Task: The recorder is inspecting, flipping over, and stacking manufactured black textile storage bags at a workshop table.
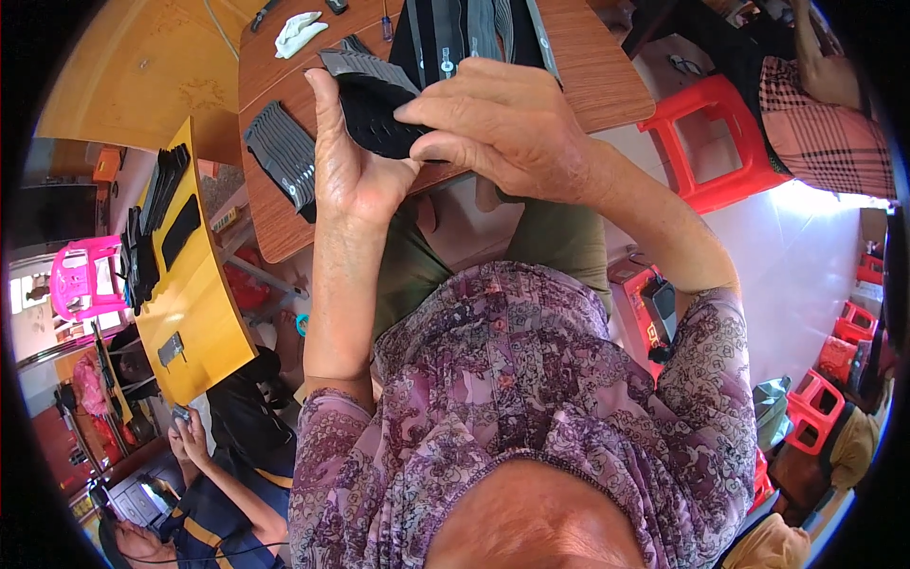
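Between my two hands, above the near edge of the brown table, is a thin black cloth-like piece (pixel 374 114) with a row of short light marks. My left hand (pixel 346 175) holds it from the left, thumb raised along its edge and the other fingers hidden behind it. From the right, my right hand (pixel 507 119) grips the other side, with thumb and fingers bent onto it. A grey layered bundle (pixel 365 66) shows just beyond the piece. Left of my left wrist lies a fanned stack of grey and black striped pieces (pixel 282 152).
Long black and grey striped pieces (pixel 450 33) lie farther back on the brown table (pixel 607 81), near a white cloth (pixel 300 34) and a screwdriver (pixel 387 27). A red stool (pixel 701 142) stands at right. Another person sits by the yellow table (pixel 194 322), holding something small.
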A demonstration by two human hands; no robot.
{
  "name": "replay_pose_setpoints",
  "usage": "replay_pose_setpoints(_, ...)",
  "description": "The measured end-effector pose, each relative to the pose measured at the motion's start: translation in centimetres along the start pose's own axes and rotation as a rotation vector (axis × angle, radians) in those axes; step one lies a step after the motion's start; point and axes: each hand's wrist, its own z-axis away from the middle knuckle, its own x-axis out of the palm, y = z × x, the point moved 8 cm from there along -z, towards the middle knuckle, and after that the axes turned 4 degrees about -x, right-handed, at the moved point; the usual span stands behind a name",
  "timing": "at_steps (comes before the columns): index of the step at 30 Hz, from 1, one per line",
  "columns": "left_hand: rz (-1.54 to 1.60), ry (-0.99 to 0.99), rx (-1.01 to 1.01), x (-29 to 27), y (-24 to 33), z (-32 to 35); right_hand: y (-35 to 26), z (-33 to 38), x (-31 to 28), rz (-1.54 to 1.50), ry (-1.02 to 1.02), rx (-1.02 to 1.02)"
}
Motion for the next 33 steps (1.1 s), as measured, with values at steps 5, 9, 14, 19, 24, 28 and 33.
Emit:
replay_pose_setpoints(5, -0.021, 0.033, 0.031, 1.2, -0.5, -0.2, -0.3, 0.3, -0.5, 0.022, 0.008, -0.013)
replay_pose_setpoints(9, -0.026, 0.031, 0.001, 2.4, -0.9, -0.2, -0.7, 0.4, -1.8, 0.044, 0.124, -0.122)
replay_pose_setpoints(14, -0.086, -0.116, -0.017, 3.4, -1.3, -0.3, -0.6, 0.9, -2.0, 0.121, 0.144, -0.127)
replay_pose_setpoints(19, -0.055, -0.16, -0.107, 2.9, -2.5, 0.0, -0.1, 1.3, -3.0, 0.144, 0.259, -0.06)
replay_pose_setpoints(24, -0.119, -0.189, -0.025, 2.6, -3.5, 0.0, 0.6, 2.5, -3.3, 0.148, 0.306, 0.055)
replay_pose_setpoints(28, -0.224, -0.188, 0.03, 2.8, -3.9, 0.1, 1.2, 3.4, -3.2, 0.178, 0.304, 0.185)
replay_pose_setpoints(33, -0.719, 0.086, 0.647, 3.2, -1.4, 2.7, 0.8, 3.9, -3.1, 0.213, 0.248, 0.219)
